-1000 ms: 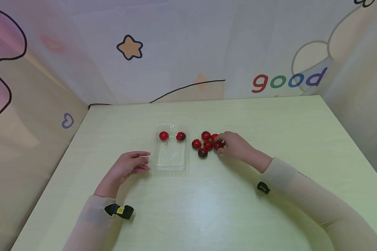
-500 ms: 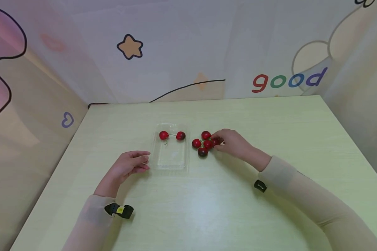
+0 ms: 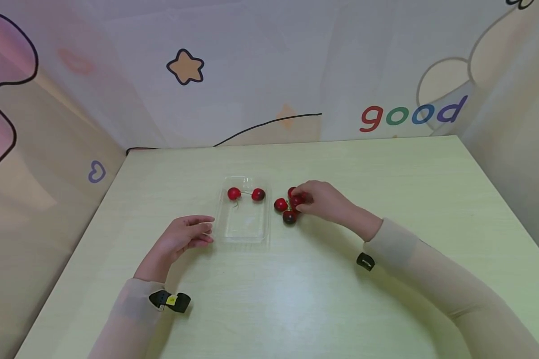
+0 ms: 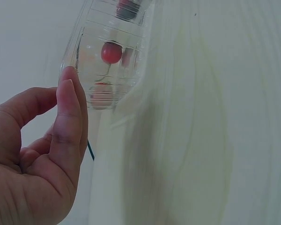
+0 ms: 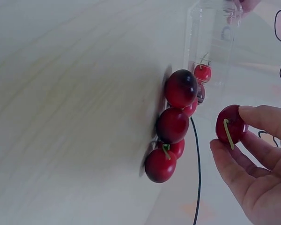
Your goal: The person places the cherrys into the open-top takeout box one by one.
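Note:
My right hand (image 3: 325, 199) pinches a dark red cherry (image 5: 231, 125) with a short green stem between thumb and fingers. In the right wrist view this cherry is apart from the cluster of several cherries (image 5: 173, 124) on the table. From the head, the hand covers part of that cluster (image 3: 280, 205). To its left lies a clear plastic box (image 3: 244, 234) with two cherries near its far end, one bright red (image 3: 234, 194) and one darker (image 3: 258, 195). My left hand (image 3: 186, 237) has its fingers extended, fingertips right at the box's left wall (image 4: 70, 51).
The pale wood-look table (image 3: 269, 299) reaches a printed backdrop (image 3: 269, 75) along its far edge. Fabric with drawings also rises at the left side (image 3: 49, 199). Black straps (image 3: 170, 301) sit on both wrists.
My right hand has moved left from the cluster's right side, bringing the pinched cherry up over the others. The left hand and the box have stayed in place.

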Motion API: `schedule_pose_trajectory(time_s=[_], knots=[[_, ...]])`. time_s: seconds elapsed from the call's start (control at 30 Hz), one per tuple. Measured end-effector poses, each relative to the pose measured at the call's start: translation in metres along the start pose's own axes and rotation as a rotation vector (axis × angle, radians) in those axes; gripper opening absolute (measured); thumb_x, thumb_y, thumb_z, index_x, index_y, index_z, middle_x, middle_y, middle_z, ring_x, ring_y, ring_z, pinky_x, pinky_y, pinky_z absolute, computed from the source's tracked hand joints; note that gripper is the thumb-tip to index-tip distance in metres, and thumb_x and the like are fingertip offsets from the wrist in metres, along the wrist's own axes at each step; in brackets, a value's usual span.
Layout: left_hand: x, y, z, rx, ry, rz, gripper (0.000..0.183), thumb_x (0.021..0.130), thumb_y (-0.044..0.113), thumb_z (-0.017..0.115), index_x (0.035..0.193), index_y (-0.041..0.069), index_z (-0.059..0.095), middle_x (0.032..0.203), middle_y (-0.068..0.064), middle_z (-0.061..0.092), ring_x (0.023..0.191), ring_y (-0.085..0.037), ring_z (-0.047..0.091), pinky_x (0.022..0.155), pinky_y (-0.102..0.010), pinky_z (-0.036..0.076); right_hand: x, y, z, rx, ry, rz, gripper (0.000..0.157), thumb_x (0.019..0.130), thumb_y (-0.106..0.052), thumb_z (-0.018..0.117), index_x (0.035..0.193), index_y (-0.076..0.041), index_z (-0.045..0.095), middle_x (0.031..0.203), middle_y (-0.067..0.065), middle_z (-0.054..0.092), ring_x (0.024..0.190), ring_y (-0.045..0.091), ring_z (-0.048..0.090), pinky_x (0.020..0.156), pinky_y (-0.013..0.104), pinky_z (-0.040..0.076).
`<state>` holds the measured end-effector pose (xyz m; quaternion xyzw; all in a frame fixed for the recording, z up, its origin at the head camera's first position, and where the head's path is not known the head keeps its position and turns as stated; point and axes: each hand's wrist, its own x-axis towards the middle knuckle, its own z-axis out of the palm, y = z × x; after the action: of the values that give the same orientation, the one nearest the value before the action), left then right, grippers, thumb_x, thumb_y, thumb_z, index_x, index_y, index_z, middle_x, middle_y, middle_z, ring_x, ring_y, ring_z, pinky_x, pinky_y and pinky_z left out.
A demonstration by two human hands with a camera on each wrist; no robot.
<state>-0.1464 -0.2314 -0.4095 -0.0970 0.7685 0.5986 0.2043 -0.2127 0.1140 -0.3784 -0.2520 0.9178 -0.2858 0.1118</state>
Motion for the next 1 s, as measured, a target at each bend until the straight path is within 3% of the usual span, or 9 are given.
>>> schedule_pose_trajectory(time_s=[0.43,0.73,1.0], knots=[[0.001,0.0,-0.001,0.007,0.006,-0.007,0.046,0.106,0.013,0.053,0.147,-0.007,0.047,0.098,-0.003,0.069,0.074,-0.004,0.07,0.073,-0.017,0.061,0.009,-0.022,-0.004,0.022,-0.043,-0.023,0.038,0.096,-0.01,0.07,0.132,0.0,0.066,0.125,0.017,0.07,0.108,0.028,0.065,0.095,0.039,0.059],[0.001,0.001,0.001,0.0,-0.003,-0.008,0.047,0.106,0.013,0.054,0.148,-0.008,0.046,0.098,-0.003,0.069,0.074,-0.004,0.07,0.072,-0.017,0.061,0.017,-0.036,-0.007,0.052,-0.081,-0.042,0.039,0.095,-0.01,0.071,0.133,-0.003,0.066,0.123,0.015,0.069,0.105,0.026,0.065,0.079,0.029,0.061],[0.0,0.002,0.002,0.0,-0.001,-0.013,0.047,0.106,0.013,0.054,0.147,-0.008,0.047,0.096,-0.002,0.068,0.073,-0.004,0.07,0.072,-0.016,0.061,0.027,-0.048,-0.006,0.046,-0.114,-0.064,0.037,0.096,-0.013,0.07,0.132,-0.005,0.066,0.128,0.013,0.069,0.115,0.028,0.067,0.098,0.038,0.059]])
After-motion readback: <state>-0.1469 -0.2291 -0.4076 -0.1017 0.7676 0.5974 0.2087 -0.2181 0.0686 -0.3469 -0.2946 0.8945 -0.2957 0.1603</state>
